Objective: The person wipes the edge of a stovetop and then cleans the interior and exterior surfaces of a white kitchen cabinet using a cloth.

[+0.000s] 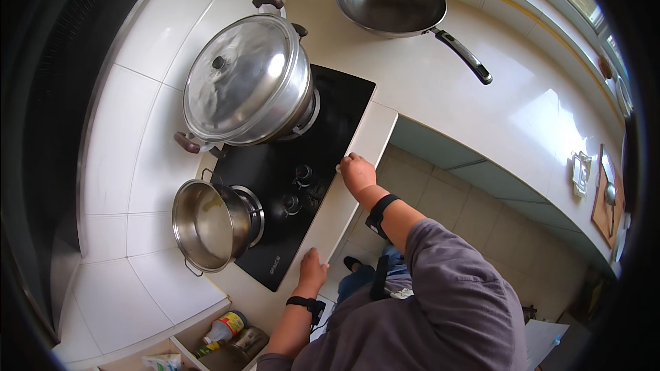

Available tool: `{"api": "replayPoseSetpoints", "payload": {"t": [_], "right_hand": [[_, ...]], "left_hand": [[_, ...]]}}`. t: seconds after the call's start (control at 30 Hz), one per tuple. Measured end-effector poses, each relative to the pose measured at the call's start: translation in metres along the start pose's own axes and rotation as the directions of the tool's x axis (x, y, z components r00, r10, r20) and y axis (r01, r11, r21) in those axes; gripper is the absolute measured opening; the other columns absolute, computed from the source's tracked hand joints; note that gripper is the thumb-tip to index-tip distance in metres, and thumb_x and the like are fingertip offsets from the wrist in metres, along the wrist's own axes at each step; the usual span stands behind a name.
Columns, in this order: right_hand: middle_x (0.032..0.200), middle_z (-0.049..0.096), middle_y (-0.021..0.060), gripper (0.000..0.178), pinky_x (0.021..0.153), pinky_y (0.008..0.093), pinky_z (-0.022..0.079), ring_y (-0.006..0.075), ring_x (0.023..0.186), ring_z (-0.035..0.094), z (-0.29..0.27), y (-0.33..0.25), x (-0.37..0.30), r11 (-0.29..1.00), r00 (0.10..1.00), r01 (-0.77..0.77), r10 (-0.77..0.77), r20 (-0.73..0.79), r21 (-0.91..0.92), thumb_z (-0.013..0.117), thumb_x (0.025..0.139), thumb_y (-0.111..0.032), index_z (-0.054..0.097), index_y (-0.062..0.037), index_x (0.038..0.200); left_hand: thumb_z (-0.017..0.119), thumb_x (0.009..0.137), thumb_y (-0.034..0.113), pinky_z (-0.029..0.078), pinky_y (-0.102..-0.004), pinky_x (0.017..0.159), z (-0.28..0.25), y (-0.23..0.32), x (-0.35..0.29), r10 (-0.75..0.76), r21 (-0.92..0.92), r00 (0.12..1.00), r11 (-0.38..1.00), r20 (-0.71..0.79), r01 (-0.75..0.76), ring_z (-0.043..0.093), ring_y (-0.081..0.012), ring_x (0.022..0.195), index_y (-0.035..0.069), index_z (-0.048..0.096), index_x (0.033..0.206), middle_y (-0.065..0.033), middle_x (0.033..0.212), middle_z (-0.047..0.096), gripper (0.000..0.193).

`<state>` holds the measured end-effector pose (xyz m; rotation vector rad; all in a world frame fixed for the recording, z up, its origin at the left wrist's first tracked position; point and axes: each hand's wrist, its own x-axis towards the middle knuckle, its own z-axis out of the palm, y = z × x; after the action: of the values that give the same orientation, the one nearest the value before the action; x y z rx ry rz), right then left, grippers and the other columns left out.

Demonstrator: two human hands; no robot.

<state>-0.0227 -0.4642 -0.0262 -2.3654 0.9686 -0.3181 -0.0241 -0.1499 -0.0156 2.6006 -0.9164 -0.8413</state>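
My right hand (358, 173) is closed at the front edge of the black gas stove (330, 117), beside its knobs. A small pale bit shows at its fingertips, too small to name. Lower down, my left hand (313, 273) rests with curled fingers on the pale counter edge (330, 216), near the stove's near corner. What it holds, if anything, is hidden. On the near burner stands an uncovered steel pot (206, 223) with two wire handles. A large lidded steel pot (237, 75) with dark handles covers the far burner.
A steel wok (392, 1) with a long black handle sits on the far counter. An open drawer (180, 350) with bottles (225, 328) is at the lower left. A wooden board (605, 209) with utensils and a clear glass-like dish (581, 174) lie at the right.
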Motion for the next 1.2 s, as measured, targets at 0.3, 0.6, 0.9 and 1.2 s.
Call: {"api": "replayPoseSetpoints", "payload": {"t": [0.3,0.6,0.9,1.2], "right_hand": [[0.092,0.065,0.0107,0.015,0.074,0.0434,0.054,0.0312,0.088,0.065,-0.008,0.03,0.043,0.981,0.968,-0.192,0.191,-0.162,0.009,0.058,0.087,-0.021,0.065,-0.0082,0.086],[0.099,0.065,0.0124,0.016,0.077,0.0439,0.054,0.0338,0.092,0.065,-0.016,0.041,0.072,0.955,0.949,-0.296,0.289,-0.127,-0.038,0.054,0.089,-0.019,0.064,-0.0071,0.09],[0.09,0.062,0.0115,0.011,0.072,0.0431,0.052,0.0332,0.087,0.063,0.05,-0.042,-0.096,0.945,0.927,0.318,-0.328,0.182,0.081,0.059,0.085,-0.017,0.061,-0.0076,0.081],[0.09,0.069,0.0087,0.013,0.064,0.028,0.053,0.0123,0.073,0.065,0.043,-0.069,-0.158,0.861,0.7,-0.021,-0.35,0.622,0.508,0.069,0.083,-0.005,0.065,0.0006,0.095]], "left_hand": [[0.077,0.073,0.007,0.046,-0.0481,0.081,-0.002,0.005,-0.004,0.011,0.002,1.0,1.0,-0.014,-0.011,0.056,-0.0414,0.095,0.001,0.046,0.098,-0.0206,0.097,0.057,0.04],[0.078,0.069,0.006,0.046,-0.0491,0.08,0.006,0.006,-0.009,0.008,0.05,0.996,0.999,-0.089,-0.004,0.057,-0.0411,0.094,0.002,0.048,0.098,-0.0201,0.095,0.058,0.042],[0.076,0.07,0.004,0.048,-0.049,0.083,0.0,0.007,-0.005,0.01,-0.057,0.986,0.998,-0.164,-0.02,0.058,-0.0416,0.098,0.004,0.05,0.101,-0.0197,0.101,0.059,0.04],[0.068,0.085,0.007,0.051,-0.0371,0.078,0.009,0.02,-0.057,-0.269,-0.623,0.847,0.777,-0.459,-0.091,0.062,-0.0301,0.093,0.002,0.053,0.114,-0.016,0.101,0.059,0.033]]}}
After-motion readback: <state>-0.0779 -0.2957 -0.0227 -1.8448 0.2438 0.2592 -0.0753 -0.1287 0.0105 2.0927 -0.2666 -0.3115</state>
